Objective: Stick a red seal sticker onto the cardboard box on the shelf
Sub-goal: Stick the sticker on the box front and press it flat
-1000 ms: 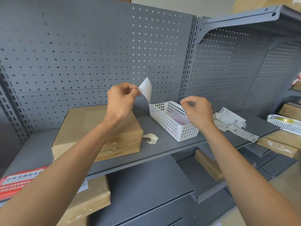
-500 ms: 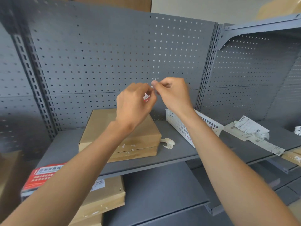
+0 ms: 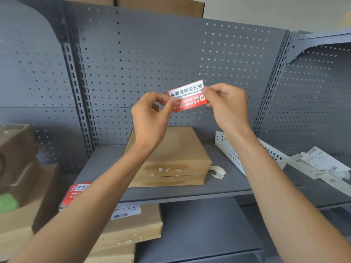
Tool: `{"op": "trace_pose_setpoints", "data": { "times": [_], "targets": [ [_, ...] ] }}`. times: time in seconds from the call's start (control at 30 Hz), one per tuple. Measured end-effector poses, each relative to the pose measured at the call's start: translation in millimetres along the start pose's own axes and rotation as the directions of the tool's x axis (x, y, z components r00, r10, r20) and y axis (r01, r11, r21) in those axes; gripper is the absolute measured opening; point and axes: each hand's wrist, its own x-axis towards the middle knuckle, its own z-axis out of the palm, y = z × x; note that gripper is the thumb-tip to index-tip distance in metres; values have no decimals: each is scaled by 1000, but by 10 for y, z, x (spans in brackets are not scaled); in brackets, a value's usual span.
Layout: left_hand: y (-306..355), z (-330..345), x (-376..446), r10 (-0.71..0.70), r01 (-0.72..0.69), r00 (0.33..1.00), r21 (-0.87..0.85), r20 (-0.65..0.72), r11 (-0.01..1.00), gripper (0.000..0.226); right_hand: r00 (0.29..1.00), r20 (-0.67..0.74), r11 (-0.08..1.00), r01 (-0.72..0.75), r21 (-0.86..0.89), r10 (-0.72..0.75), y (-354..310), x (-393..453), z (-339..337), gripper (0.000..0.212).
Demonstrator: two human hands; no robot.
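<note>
Two hands hold the red seal sticker up in front of the grey perforated back panel, above the cardboard box and clear of it. The left hand pinches the sticker's lower left corner between thumb and forefinger; the right hand pinches its right end the same way, so the sticker is stretched between them, tilted up to the right, its print facing the camera. The box lies flat on the shelf, with a crumpled scrap of paper just beside its right front corner and a white plastic basket farther right.
</note>
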Motion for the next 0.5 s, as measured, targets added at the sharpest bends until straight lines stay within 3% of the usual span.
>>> {"op": "trace_pose_setpoints", "data": {
  "times": [0.17, 0.5],
  "targets": [
    [-9, -101, 40, -173, 172, 985, -124, 7, 977, 18, 999, -13, 998, 35, 43, -34, -86, -46, 80, 14],
    [-33, -310, -10, -148, 167, 981, -154, 123, 974, 13, 998, 16, 999, 54, 1, -54, -6, -175, 76, 14]
  ]
}}
